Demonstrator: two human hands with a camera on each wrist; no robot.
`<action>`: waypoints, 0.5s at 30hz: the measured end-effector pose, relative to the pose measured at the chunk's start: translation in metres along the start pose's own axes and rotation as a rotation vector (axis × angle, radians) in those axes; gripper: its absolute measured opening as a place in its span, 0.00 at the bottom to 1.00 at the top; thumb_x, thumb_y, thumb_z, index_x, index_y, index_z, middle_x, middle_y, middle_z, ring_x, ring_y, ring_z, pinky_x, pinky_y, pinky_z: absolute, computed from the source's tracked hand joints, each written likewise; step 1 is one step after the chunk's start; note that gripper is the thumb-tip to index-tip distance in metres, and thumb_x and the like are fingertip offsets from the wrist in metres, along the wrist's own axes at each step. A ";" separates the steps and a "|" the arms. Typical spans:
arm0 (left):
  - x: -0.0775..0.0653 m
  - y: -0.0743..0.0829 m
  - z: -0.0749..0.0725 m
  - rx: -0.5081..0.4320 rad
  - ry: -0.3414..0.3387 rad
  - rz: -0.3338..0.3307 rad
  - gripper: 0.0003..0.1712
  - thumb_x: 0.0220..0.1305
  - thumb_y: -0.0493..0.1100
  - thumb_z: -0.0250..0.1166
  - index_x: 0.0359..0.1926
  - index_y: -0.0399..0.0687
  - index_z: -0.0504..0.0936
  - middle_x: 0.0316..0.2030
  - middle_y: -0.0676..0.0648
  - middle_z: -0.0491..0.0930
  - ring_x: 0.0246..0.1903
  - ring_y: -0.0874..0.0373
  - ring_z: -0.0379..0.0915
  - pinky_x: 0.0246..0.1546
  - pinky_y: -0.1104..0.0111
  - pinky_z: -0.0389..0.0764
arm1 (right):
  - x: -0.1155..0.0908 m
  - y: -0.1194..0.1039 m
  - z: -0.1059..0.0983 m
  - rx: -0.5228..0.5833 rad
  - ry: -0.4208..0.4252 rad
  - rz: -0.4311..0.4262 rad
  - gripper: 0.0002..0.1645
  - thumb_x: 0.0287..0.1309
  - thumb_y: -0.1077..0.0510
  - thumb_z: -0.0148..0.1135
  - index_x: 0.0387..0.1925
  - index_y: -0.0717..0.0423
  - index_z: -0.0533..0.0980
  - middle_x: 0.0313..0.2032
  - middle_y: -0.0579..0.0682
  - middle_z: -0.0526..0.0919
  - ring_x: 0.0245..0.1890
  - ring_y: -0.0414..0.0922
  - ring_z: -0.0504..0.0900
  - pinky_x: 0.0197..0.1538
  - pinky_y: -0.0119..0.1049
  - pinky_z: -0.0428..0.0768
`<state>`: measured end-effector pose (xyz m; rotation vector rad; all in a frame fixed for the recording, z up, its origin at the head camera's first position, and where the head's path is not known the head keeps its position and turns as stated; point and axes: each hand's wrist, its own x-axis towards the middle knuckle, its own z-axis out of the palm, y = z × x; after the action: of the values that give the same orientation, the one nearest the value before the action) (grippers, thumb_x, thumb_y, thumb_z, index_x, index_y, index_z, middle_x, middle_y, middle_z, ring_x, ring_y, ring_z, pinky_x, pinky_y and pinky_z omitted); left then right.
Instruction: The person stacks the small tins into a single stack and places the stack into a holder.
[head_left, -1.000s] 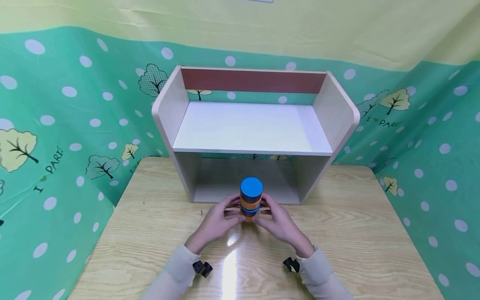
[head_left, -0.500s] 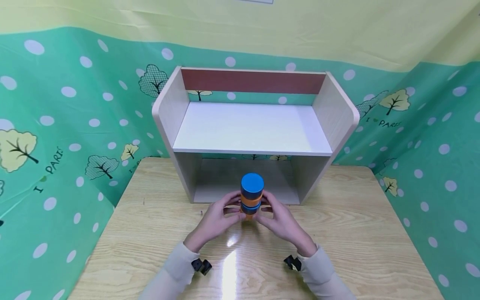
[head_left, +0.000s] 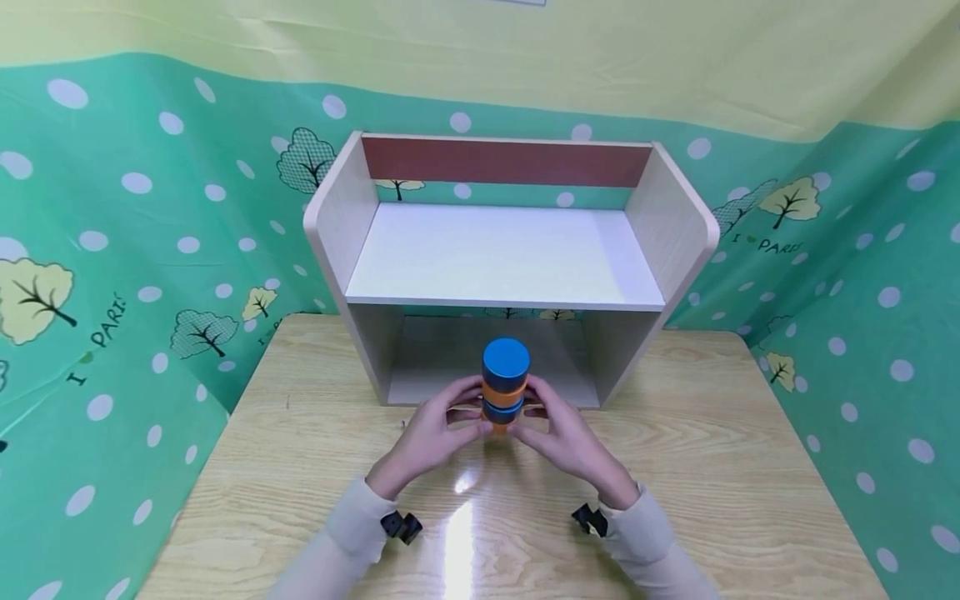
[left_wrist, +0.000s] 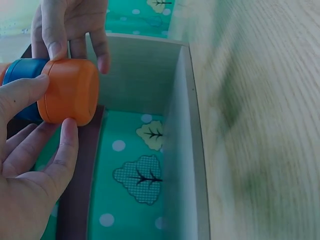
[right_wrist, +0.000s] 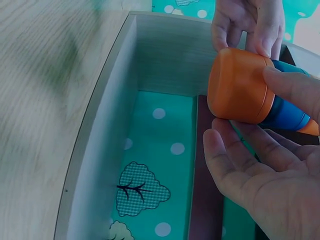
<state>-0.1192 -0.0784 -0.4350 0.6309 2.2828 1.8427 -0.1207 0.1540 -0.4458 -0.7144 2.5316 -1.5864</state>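
Observation:
A stack of round blue and orange containers (head_left: 504, 385) stands upright between my two hands at the front of the shelf unit, its blue top uppermost. My left hand (head_left: 431, 432) grips it from the left, thumb near and fingers behind. From the right, my right hand (head_left: 567, 435) holds it the same way. Both wrist views show the orange bottom section (left_wrist: 72, 92) from below, with a blue section (right_wrist: 287, 107) adjoining it. Thumbs lie around the seam between these two. The fingers behind the stack are partly hidden in the head view.
A pale two-tier shelf unit (head_left: 502, 250) stands on the wooden table (head_left: 300, 467), just beyond the hands. Its upright sides (head_left: 671, 225) flank both levels, and a brown board (head_left: 506, 161) crosses the back. A green patterned cloth (head_left: 135, 275) hangs around the table.
The stack has risen slightly in the head view, with both hands around it moving along. Neither hand has released its hold.

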 end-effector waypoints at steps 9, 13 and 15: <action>0.010 -0.018 -0.003 0.005 -0.004 0.039 0.38 0.61 0.34 0.72 0.70 0.47 0.68 0.64 0.45 0.73 0.59 0.51 0.74 0.56 0.60 0.81 | 0.003 -0.007 -0.009 -0.016 0.005 -0.061 0.45 0.58 0.64 0.72 0.72 0.51 0.60 0.64 0.53 0.72 0.60 0.52 0.76 0.59 0.54 0.80; 0.011 -0.017 -0.005 0.001 -0.012 0.077 0.36 0.61 0.38 0.72 0.69 0.50 0.69 0.62 0.47 0.74 0.58 0.54 0.75 0.55 0.64 0.82 | 0.004 -0.008 -0.012 -0.022 0.006 -0.070 0.45 0.58 0.64 0.72 0.72 0.51 0.60 0.64 0.53 0.73 0.60 0.51 0.77 0.57 0.54 0.81; 0.012 -0.016 -0.005 0.003 -0.013 0.093 0.36 0.62 0.39 0.73 0.69 0.51 0.70 0.62 0.48 0.75 0.58 0.54 0.75 0.54 0.65 0.82 | 0.004 -0.009 -0.013 -0.023 0.005 -0.071 0.44 0.59 0.64 0.72 0.72 0.51 0.60 0.64 0.53 0.73 0.60 0.50 0.77 0.57 0.55 0.81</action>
<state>-0.1356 -0.0812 -0.4473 0.7597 2.2846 1.8703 -0.1252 0.1594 -0.4310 -0.8128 2.5594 -1.5841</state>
